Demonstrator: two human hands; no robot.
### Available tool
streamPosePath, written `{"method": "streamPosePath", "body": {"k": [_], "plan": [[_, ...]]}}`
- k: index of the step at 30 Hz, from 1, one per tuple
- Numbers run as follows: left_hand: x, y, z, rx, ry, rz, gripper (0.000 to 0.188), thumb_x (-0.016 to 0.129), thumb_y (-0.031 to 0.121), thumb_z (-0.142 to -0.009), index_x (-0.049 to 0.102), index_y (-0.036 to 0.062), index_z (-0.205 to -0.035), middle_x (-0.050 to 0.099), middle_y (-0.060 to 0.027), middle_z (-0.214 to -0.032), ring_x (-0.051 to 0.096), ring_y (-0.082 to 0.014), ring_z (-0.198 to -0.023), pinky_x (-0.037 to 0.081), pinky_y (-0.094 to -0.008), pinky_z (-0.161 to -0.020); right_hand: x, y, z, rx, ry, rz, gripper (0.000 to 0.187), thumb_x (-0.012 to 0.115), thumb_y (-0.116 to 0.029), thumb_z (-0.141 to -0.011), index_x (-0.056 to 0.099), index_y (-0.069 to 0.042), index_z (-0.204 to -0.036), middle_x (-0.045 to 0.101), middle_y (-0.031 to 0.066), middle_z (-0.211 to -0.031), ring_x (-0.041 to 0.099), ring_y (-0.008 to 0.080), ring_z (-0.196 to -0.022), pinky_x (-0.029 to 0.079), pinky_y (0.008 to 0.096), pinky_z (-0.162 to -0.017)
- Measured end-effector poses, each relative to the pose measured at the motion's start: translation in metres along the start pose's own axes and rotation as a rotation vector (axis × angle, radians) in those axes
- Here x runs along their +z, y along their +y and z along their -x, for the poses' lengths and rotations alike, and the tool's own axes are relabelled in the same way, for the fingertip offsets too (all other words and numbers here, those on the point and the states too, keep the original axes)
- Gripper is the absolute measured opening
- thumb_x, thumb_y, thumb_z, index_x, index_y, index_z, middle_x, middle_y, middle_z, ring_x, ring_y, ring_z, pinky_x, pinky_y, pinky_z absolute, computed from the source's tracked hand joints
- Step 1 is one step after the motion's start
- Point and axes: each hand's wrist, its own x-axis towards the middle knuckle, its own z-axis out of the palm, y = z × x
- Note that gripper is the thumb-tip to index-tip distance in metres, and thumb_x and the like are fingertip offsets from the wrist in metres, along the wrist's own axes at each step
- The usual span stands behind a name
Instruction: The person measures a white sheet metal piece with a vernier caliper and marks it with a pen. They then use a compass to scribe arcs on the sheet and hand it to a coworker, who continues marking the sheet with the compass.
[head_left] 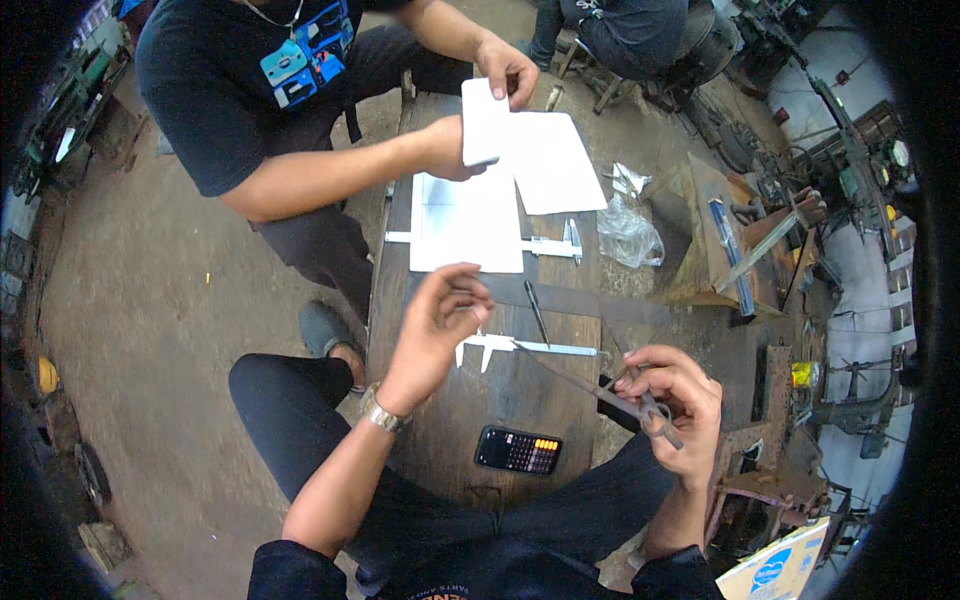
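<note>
The right hand (682, 408) grips a two-legged metal tool (604, 394) over the bench (560, 400)'s right edge. The left hand (442, 325) (fingers loosely bent, parted) hovers nearer the left edge, beside a caliper (555, 348).

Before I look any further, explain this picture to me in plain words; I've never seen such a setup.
There is no robot here. A camera on a person's head looks down at their own hands; its wide fisheye lens bends straight edges near the rim.

The right hand holds a dark, two-legged metal tool. The left hand, with a watch on its wrist, is raised over the bench, fingers partly curled, with nothing visible in it.

On the wooden bench lie a phone, a pen, a sliding caliper and white sheets, one partly covering a second caliper.

Across the bench, another person's hands hold a flat white object.
</note>
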Motion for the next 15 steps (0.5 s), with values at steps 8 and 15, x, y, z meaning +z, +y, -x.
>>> {"method": "streamPosePath", "body": {"k": [8, 15], "plan": [[0.037, 0.003, 0.029, 0.210, -0.582, -0.541, 0.048, 0.064, 0.026, -0.098, 0.052, 0.0040, -0.139, 0.059, -0.0198, -0.136, 0.056, -0.0346, -0.128, 0.043, -0.0448, -0.108, 0.025, 0.011, -0.007, 0.085, 0.150, 0.082, 0.014, 0.081, 0.001, -0.076, 0.073, 0.002, -0.086, 0.072, 0.0084, -0.076, 0.068, 0.0143, -0.065, 0.050, 0.0262, -0.057], [0.034, 0.004, 0.033, 0.173, -0.406, -0.484, 0.017, 0.058, 0.003, -0.098, 0.065, -0.0011, -0.113, 0.073, -0.0154, -0.091, 0.073, -0.0278, -0.087, 0.056, -0.0376, -0.078, 0.033, 0.019, -0.012, 0.169, 0.097, -0.107, 0.025, 0.089, -0.009, -0.072, 0.076, 0.001, -0.092, 0.070, 0.0051, -0.083, 0.058, 0.0063, -0.066, 0.039, 0.0221, -0.055]]}}
